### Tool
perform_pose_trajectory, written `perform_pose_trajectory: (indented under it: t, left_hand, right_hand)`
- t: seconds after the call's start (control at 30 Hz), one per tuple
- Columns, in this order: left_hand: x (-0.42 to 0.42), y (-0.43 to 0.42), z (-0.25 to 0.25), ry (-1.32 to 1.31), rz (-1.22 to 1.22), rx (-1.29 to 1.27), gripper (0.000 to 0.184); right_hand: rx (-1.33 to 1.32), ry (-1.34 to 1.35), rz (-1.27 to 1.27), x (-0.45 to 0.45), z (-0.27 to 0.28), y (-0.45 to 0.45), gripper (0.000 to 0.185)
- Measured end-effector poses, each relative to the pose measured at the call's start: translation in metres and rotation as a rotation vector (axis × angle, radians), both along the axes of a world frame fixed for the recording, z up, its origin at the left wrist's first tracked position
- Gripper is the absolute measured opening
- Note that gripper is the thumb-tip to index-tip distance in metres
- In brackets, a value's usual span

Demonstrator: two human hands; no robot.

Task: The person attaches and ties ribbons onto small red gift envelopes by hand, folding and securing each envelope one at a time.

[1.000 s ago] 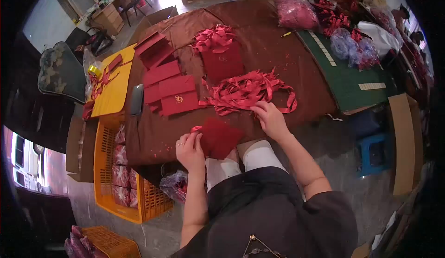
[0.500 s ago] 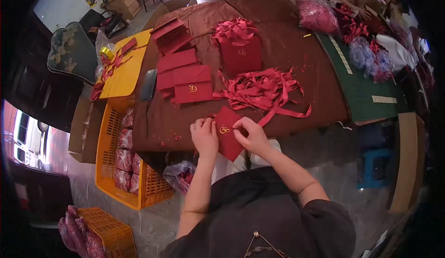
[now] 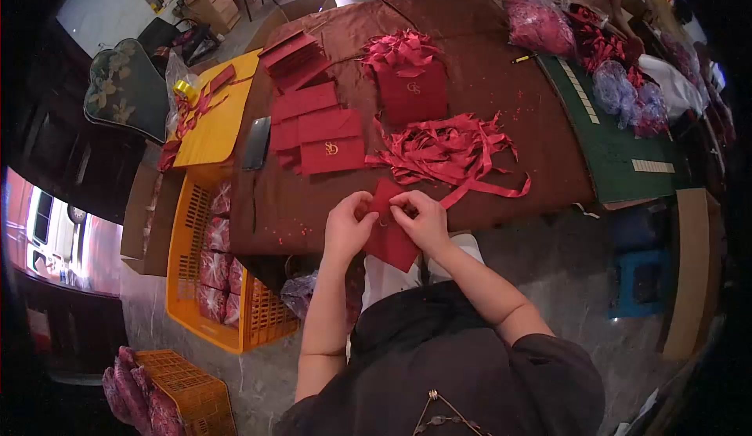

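A small flat red paper bag (image 3: 398,249) with a gold emblem is held between my hands at the table's front edge, one corner pointing up. My left hand (image 3: 349,223) pinches its left side with thumb and fingers. My right hand (image 3: 421,223) is closed on the upper right side, its fingertips covering most of the emblem. Just beyond lies a loose heap of red ribbons (image 3: 450,150). To the left of the heap, more flat red bags (image 3: 333,154) overlap, one showing a gold monogram. Behind it, a pile of red bags (image 3: 413,95) has ribbon loops bunched at its top.
A phone (image 3: 256,144) lies on the brown-covered table (image 3: 486,52), near a yellow board (image 3: 211,134). An orange crate (image 3: 176,279) of wrapped packs stands at left. A green mat (image 3: 583,134) and bagged red ribbons (image 3: 540,25) are at right, near another person's arm.
My right hand has shifted left over the emblem, and my two hands are closer together. The bag now looks narrower and more tilted. The camera view has shifted slightly.
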State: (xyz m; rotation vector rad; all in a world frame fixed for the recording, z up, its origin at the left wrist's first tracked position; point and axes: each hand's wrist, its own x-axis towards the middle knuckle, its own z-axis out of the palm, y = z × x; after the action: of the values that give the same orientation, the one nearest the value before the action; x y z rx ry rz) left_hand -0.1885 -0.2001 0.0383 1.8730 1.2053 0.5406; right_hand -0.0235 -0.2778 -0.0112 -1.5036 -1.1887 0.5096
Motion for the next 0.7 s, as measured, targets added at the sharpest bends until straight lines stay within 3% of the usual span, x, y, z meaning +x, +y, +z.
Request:
perform_pose_trajectory:
  t: [0.07,0.17,0.23,0.4,0.47,0.7]
  left_hand:
    - [-0.007,0.01,-0.021,0.001,-0.036,0.061,0.042]
    - [-0.008,0.013,-0.028,-0.161,-0.053,-0.097,0.047]
    - [-0.006,0.007,-0.028,-0.376,0.026,-0.398,0.046]
    - [-0.005,-0.002,-0.034,-0.504,0.018,-0.435,0.046]
    - [-0.003,-0.01,-0.028,-0.459,0.053,-0.277,0.044]
    - [0.006,-0.025,-0.014,-0.522,0.147,-0.236,0.033]
  right_hand:
    - [0.041,-0.01,-0.015,-0.001,0.005,0.0,0.015]
    - [0.148,-0.103,-0.052,-0.003,0.011,0.004,0.012]
    - [0.214,-0.186,-0.077,-0.003,0.018,0.008,0.01]
    - [0.308,-0.291,-0.087,-0.003,0.026,0.012,0.009]
    - [0.308,-0.314,-0.067,-0.003,0.027,0.011,0.01]
    - [0.297,-0.321,-0.008,-0.009,0.028,-0.001,0.013]
